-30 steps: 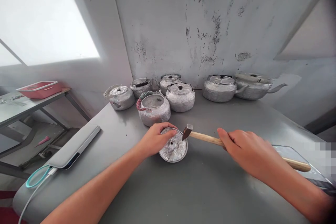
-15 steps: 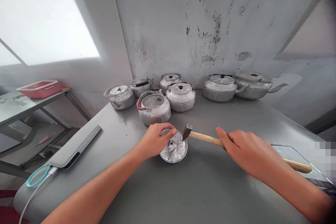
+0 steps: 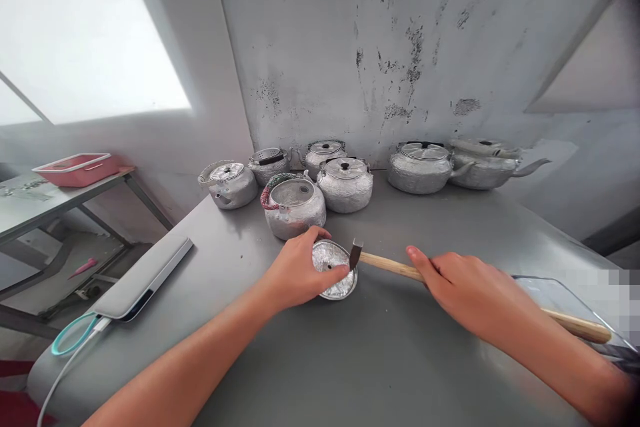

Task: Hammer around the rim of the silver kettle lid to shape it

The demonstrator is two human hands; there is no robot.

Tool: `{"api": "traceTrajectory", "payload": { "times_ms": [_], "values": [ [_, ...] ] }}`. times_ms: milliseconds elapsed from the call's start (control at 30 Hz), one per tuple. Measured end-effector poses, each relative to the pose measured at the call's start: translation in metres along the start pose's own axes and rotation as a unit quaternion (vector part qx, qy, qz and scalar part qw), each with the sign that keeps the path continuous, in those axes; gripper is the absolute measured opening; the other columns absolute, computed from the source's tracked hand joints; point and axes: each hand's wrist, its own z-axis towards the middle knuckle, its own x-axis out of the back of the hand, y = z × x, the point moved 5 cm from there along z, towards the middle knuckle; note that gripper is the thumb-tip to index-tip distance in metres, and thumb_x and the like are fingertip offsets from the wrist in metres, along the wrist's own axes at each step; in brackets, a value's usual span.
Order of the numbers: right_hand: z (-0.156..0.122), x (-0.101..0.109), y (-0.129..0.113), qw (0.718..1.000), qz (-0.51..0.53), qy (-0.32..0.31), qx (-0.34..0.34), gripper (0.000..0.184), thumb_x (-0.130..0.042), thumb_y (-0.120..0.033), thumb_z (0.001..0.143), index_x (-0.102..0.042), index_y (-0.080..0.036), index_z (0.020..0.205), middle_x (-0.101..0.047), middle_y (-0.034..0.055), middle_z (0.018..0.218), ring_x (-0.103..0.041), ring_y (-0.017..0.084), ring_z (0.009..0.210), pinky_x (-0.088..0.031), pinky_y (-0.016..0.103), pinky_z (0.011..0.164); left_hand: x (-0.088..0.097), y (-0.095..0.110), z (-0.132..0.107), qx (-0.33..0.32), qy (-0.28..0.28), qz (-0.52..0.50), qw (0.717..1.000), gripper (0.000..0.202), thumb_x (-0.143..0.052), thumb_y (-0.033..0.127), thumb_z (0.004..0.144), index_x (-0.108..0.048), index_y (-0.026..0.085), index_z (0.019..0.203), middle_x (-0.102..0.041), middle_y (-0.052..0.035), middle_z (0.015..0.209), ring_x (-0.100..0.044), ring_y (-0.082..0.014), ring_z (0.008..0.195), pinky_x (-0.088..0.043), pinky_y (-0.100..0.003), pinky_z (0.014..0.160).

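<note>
My left hand (image 3: 300, 273) is closed round a round hammered metal lid (image 3: 334, 268) and holds it tilted on its edge on the grey table (image 3: 400, 360). My right hand (image 3: 465, 287) grips the wooden handle of a hammer (image 3: 380, 263). The hammer's dark head (image 3: 355, 254) touches the lid's right rim. Just behind the lid stands an open kettle (image 3: 294, 205) with a red and green wrapped handle and no lid on it.
Several more hammered metal kettles (image 3: 345, 183) line the back of the table against a stained wall. A flat grey device (image 3: 145, 277) with a teal cable lies at the left edge. A clear tray (image 3: 565, 297) lies at right. A pink basket (image 3: 77, 169) sits on a side table.
My left hand has tipped the lid up from lying flat onto its edge. The hammer head has come down against the lid's right rim.
</note>
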Motion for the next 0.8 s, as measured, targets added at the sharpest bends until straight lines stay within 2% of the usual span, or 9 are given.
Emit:
{"api": "traceTrajectory", "payload": {
  "times_ms": [100,200,300,400,533,600,700,800],
  "values": [
    [0.000,-0.003,0.002,0.999,0.023,-0.024,-0.002,0.068,-0.022,-0.073,0.094,-0.033,-0.026,0.047,-0.058,0.0037,0.053,-0.051,0.022,0.051,-0.037,0.038,0.057,-0.003,0.001,-0.003,-0.009,-0.017,0.018,1.000,0.082,-0.075,0.066,0.068,-0.049,0.025,0.135,-0.056,-0.0083,0.139,-0.050,-0.0340,0.130,-0.043,-0.043,0.106],
    [0.000,-0.008,0.003,0.996,0.059,-0.062,0.007,0.068,-0.023,-0.075,0.092,-0.041,-0.025,0.051,-0.059,0.0036,0.056,-0.055,0.023,0.054,-0.038,0.037,0.057,-0.010,-0.003,-0.002,0.000,-0.046,0.037,0.998,0.115,-0.081,0.072,0.054,-0.037,0.020,0.147,-0.044,-0.0138,0.150,-0.041,-0.0391,0.138,-0.039,-0.049,0.112],
    [-0.003,-0.014,0.004,0.988,0.105,-0.110,0.027,0.063,-0.030,-0.076,0.091,-0.050,-0.025,0.060,-0.061,0.0028,0.064,-0.056,0.022,0.057,-0.038,0.033,0.054,-0.012,-0.007,0.000,-0.002,-0.034,0.051,0.998,0.107,-0.083,0.065,0.055,-0.042,0.021,0.144,-0.049,-0.0132,0.144,-0.045,-0.0380,0.135,-0.041,-0.048,0.111],
    [-0.011,-0.017,0.001,0.976,0.151,-0.146,0.050,0.056,-0.034,-0.072,0.092,-0.050,-0.025,0.067,-0.060,0.0009,0.071,-0.053,0.019,0.061,-0.040,0.030,0.053,-0.012,-0.009,0.002,-0.019,-0.024,0.047,0.998,0.093,-0.082,0.054,0.059,-0.046,0.025,0.140,-0.051,-0.0097,0.138,-0.049,-0.0347,0.131,-0.044,-0.045,0.109],
    [-0.027,-0.019,-0.011,0.957,0.206,-0.189,0.072,0.047,-0.035,-0.065,0.096,-0.050,-0.025,0.075,-0.049,-0.0030,0.071,-0.047,0.016,0.061,-0.043,0.026,0.052,-0.013,-0.008,0.000,-0.053,-0.054,0.038,0.996,0.099,-0.080,0.036,0.059,-0.038,0.024,0.148,-0.044,-0.0102,0.144,-0.038,-0.0348,0.139,-0.042,-0.045,0.111],
    [-0.034,-0.019,-0.017,0.943,0.239,-0.217,0.074,0.044,-0.034,-0.062,0.097,-0.050,-0.026,0.079,-0.042,-0.0047,0.071,-0.044,0.014,0.060,-0.044,0.024,0.051,-0.014,-0.005,-0.002,-0.068,-0.067,0.036,0.995,0.100,-0.080,0.033,0.058,-0.038,0.023,0.148,-0.044,-0.0111,0.144,-0.036,-0.0352,0.139,-0.039,-0.047,0.114],
    [-0.042,-0.021,-0.024,0.917,0.304,-0.253,0.052,0.040,-0.034,-0.060,0.099,-0.049,-0.026,0.083,-0.037,-0.0059,0.072,-0.040,0.013,0.059,-0.045,0.022,0.048,-0.015,-0.002,-0.003,-0.071,-0.078,0.028,0.994,0.097,-0.081,0.038,0.060,-0.041,0.020,0.146,-0.044,-0.0126,0.144,-0.036,-0.0348,0.139,-0.037,-0.047,0.115],
    [-0.048,-0.026,-0.022,0.907,0.328,-0.264,0.002,0.038,-0.038,-0.061,0.097,-0.051,-0.027,0.085,-0.042,-0.0055,0.070,-0.039,0.013,0.055,-0.041,0.021,0.042,-0.015,-0.003,-0.003,-0.050,-0.073,0.017,0.996,0.100,-0.082,0.055,0.061,-0.041,0.020,0.145,-0.042,-0.0139,0.145,-0.037,-0.0355,0.139,-0.038,-0.048,0.115]
  ]
}}
